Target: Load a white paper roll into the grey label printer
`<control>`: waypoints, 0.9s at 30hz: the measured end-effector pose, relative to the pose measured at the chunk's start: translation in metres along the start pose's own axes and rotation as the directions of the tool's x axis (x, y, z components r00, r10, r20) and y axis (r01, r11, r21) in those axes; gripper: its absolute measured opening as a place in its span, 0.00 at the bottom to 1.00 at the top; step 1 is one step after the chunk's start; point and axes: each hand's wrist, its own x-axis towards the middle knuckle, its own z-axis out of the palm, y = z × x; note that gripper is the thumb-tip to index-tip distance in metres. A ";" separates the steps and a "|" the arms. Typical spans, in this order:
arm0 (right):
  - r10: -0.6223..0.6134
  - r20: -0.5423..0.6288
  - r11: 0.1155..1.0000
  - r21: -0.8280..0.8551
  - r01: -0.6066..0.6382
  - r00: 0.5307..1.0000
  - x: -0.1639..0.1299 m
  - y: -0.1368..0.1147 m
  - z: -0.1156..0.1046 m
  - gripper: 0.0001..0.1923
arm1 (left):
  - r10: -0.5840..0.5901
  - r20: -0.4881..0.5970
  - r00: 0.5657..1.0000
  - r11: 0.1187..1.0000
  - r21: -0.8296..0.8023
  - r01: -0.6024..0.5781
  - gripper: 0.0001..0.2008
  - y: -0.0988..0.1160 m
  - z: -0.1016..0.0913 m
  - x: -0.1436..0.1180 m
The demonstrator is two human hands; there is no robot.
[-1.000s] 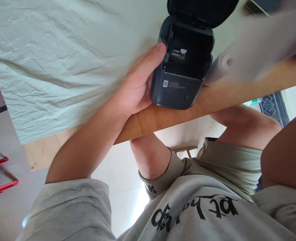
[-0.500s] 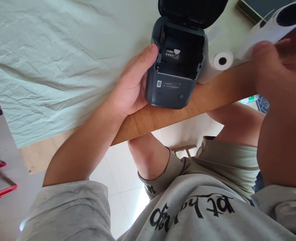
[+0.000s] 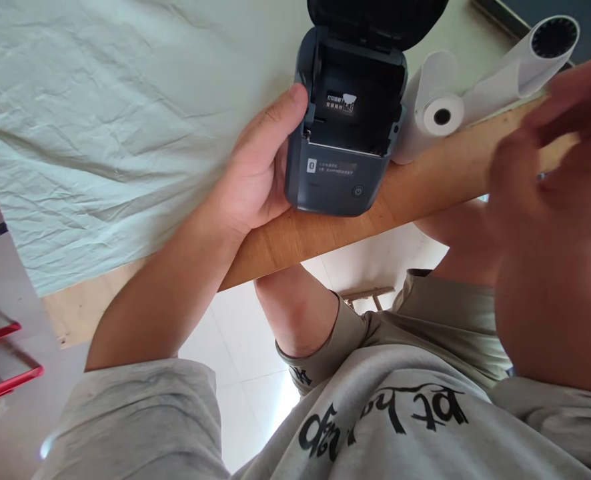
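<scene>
In my left hand [image 3: 258, 163] is a dark grey portable printer [image 3: 338, 177], gripped along its left side with the thumb near the upper edge. Its black lid [image 3: 375, 20] is flipped up, showing a bare roll compartment with a small printed label inside. My right hand [image 3: 555, 160], smeared by motion, is at the right with fingers apart and nothing visible in them. Closest to it is a large white paper roll [image 3: 500, 77] with a wide dark core. A smaller white paper roll [image 3: 440, 107] with a narrow core lies just right of the printer.
A pale green cloth [image 3: 125, 120] covers much of the table, with wrinkles at the left. The wooden table edge [image 3: 285, 243] runs below the printer, above my legs. A dark flat object [image 3: 535, 17] lies at the top right. Red bars [image 3: 10, 383] show at the lower left.
My right hand has let go of the large paper roll and moved down and away from it. That roll now rests on the table. The printer has shifted slightly left.
</scene>
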 end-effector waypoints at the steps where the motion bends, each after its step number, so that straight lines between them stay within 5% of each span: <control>1: -0.100 0.083 0.995 -0.006 0.101 0.992 -0.004 -0.008 0.004 0.17 | 0.026 -0.021 0.999 1.000 0.008 -0.026 0.28 -0.001 0.001 -0.001; 3: -0.210 0.175 0.976 -0.019 0.216 0.962 -0.009 -0.025 0.012 0.18 | 0.041 -0.022 0.999 0.999 0.024 -0.041 0.24 -0.002 0.001 -0.002; 9: -0.074 0.275 0.993 -0.064 0.095 0.959 0.001 -0.051 0.026 0.23 | 0.047 0.046 0.998 0.998 0.036 -0.049 0.22 -0.004 -0.002 -0.001; 15: -0.149 0.250 0.989 0.041 0.143 0.957 -0.007 -0.043 0.025 0.27 | 0.061 0.095 0.994 0.998 0.010 -0.063 0.21 -0.006 -0.010 0.004; 21: -0.319 0.202 0.942 -0.040 0.333 0.926 -0.009 -0.034 0.026 0.16 | 0.066 0.204 0.977 0.998 0.002 -0.068 0.22 -0.007 -0.020 0.004; 27: -0.280 0.198 0.960 0.065 0.273 0.939 -0.012 -0.035 0.023 0.31 | 0.066 0.246 0.967 0.998 0.007 -0.070 0.21 -0.010 -0.023 0.005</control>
